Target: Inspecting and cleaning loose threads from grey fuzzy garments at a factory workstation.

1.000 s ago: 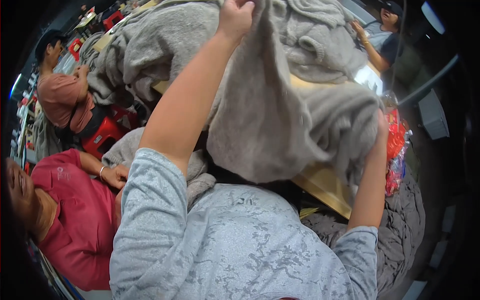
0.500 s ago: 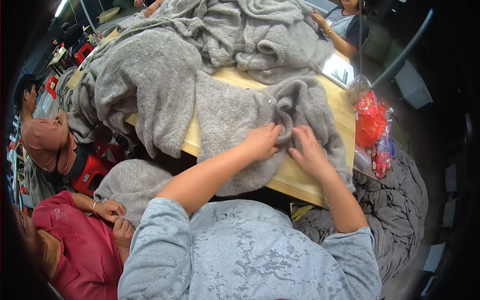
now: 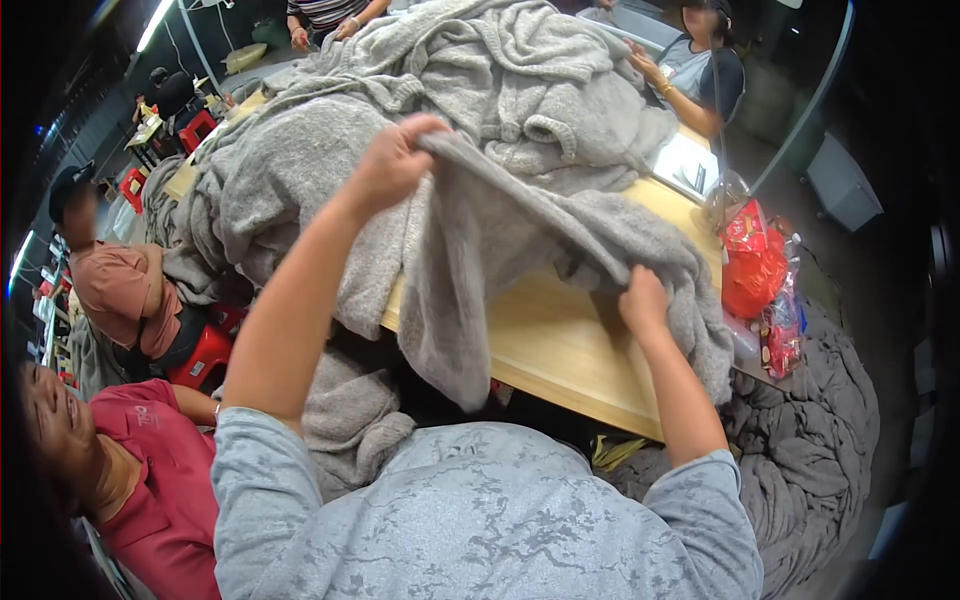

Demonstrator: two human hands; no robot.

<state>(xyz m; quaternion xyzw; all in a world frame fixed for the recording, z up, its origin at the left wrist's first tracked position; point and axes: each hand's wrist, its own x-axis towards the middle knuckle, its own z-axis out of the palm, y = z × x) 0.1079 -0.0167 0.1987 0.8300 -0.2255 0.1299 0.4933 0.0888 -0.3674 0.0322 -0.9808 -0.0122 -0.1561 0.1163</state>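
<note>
Heap: a big pile of grey fleecy garments (image 3: 480,110) is spread over the pale wooden counter (image 3: 570,350).
Garment: one grey fleece piece (image 3: 480,270) is lifted above the counter edge and stretched out, seemingly for inspection.
Left hand (image 3: 392,165): clenched on its raised corner.
Right hand (image 3: 643,300): pinched on its lower edge.

From my remote view, the grey fleece towel (image 3: 470,270) covers my left hand's (image 3: 392,165) palm and my right hand's (image 3: 643,300) fingertips. The heaped grey laundry (image 3: 480,90) hides most of the wooden table (image 3: 560,350). The red snack bags (image 3: 755,265) are too blurred to identify.
</note>
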